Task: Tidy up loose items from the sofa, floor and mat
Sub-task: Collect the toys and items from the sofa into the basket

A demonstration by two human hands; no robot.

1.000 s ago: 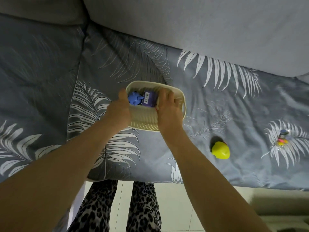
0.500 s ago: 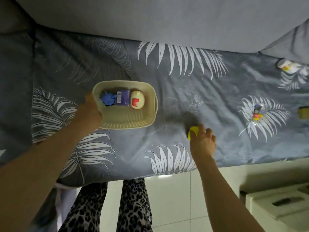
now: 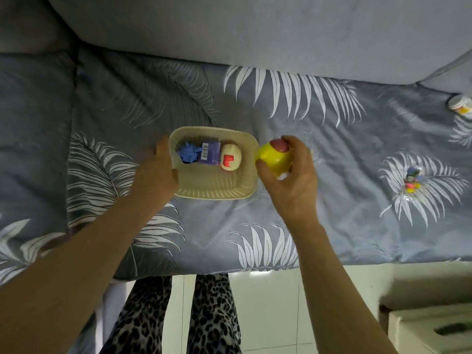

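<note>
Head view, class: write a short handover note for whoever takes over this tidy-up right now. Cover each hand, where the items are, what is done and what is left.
Left hand grips the left rim of the cream basket, which sits on the sofa cover.
Right hand holds the yellow toy just beside the basket's right rim, not yet inside.
Done: blue toy, purple box and cream egg-shaped toy lie in the basket.
Left: drop the yellow toy in, then collect the small multicoloured item to the right and the white-and-yellow item at the far right.
</note>
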